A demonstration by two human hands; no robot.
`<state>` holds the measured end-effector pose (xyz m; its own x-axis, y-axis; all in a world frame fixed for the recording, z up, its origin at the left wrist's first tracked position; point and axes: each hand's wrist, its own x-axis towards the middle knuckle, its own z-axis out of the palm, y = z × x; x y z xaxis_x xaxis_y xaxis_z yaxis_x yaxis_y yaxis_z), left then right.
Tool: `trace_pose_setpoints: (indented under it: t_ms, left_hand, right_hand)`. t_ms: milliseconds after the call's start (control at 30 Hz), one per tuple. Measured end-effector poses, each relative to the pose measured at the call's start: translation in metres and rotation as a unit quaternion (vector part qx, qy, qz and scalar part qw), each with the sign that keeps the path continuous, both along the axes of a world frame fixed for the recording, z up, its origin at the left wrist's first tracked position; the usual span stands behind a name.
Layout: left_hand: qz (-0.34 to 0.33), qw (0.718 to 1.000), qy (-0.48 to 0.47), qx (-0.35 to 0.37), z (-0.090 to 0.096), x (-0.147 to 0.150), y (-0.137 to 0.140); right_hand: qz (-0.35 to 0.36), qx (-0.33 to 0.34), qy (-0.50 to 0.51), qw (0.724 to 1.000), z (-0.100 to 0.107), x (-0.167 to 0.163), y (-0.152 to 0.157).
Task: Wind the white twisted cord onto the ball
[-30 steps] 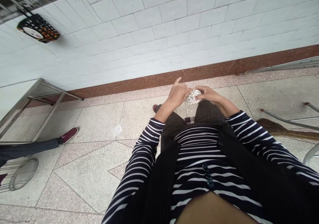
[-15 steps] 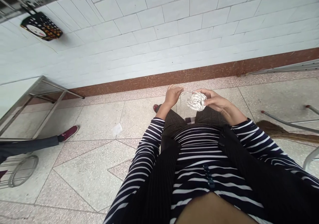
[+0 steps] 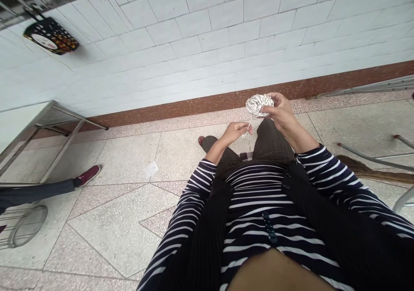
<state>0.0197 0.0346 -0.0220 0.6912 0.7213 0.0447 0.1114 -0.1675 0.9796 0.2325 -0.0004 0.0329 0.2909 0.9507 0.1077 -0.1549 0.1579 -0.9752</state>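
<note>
We have the ball of white cord [image 3: 258,105] at twelve o'clock from our body, its right edge gripped between thumb and fingers of our right hand [image 3: 280,112], while our left hand [image 3: 236,133], at eleven o'clock and apart from the other, pinches a thin strand [image 3: 246,134]. Beyond the ball, the brown skirting [image 3: 181,105] makes the edge of the floor [image 3: 129,153], which opens wide at nine o'clock, with a white paper [image 3: 151,169] on it, toward the table [image 3: 19,120]; at three o'clock, metal legs [image 3: 368,154] narrow our room.
</note>
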Motion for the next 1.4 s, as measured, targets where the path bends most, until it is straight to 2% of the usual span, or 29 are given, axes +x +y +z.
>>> trace_pose_setpoints:
  t_ms: [100,233,333,467,600,700,833,1000,1100,1200,1300,1400]
  left_hand:
    - [-0.026,1.000,-0.002,-0.008,0.002,-0.001,-0.006]
    - [-0.036,0.999,-0.013,-0.025,0.006,-0.001,-0.010]
    - [-0.045,0.999,-0.011,-0.018,0.010,0.000,-0.014]
    - [-0.025,0.999,-0.006,-0.032,0.011,-0.001,-0.021]
    - [0.029,0.992,-0.032,-0.115,-0.001,-0.010,-0.026]
    - [0.040,0.980,-0.064,-0.183,-0.011,-0.015,-0.028]
    - [0.046,0.972,-0.094,-0.209,-0.016,-0.017,-0.027]
    - [0.028,0.982,-0.050,-0.179,-0.019,-0.029,-0.028]
    - [0.081,0.986,-0.002,-0.144,-0.023,-0.044,-0.024]
    - [0.143,0.984,0.087,-0.067,-0.026,-0.057,-0.014]
    - [0.154,0.973,0.169,0.021,-0.027,-0.059,-0.004]
    - [0.150,0.967,0.195,0.062,-0.027,-0.047,0.003]
  right_hand:
    - [-0.057,0.028,-0.083,0.995,-0.013,0.002,0.007]
    - [-0.049,0.063,-0.162,0.984,-0.032,0.004,0.010]
    - [-0.029,0.047,-0.162,0.985,-0.047,0.001,0.006]
    - [-0.061,0.046,-0.147,0.986,-0.060,-0.003,0.006]
    - [-0.094,0.095,-0.173,0.976,-0.054,-0.001,0.011]
    - [-0.099,0.131,-0.192,0.967,-0.041,0.001,0.015]
    - [-0.102,0.141,-0.197,0.965,-0.028,0.004,0.021]
    - [-0.144,0.133,-0.210,0.958,-0.020,0.028,0.031]
    - [-0.184,0.133,-0.219,0.949,-0.018,0.044,0.036]
    - [-0.201,0.117,-0.219,0.948,-0.017,0.047,0.036]
    - [-0.175,0.105,-0.202,0.958,-0.012,0.037,0.029]
    - [-0.116,0.100,-0.170,0.973,-0.003,0.022,0.021]
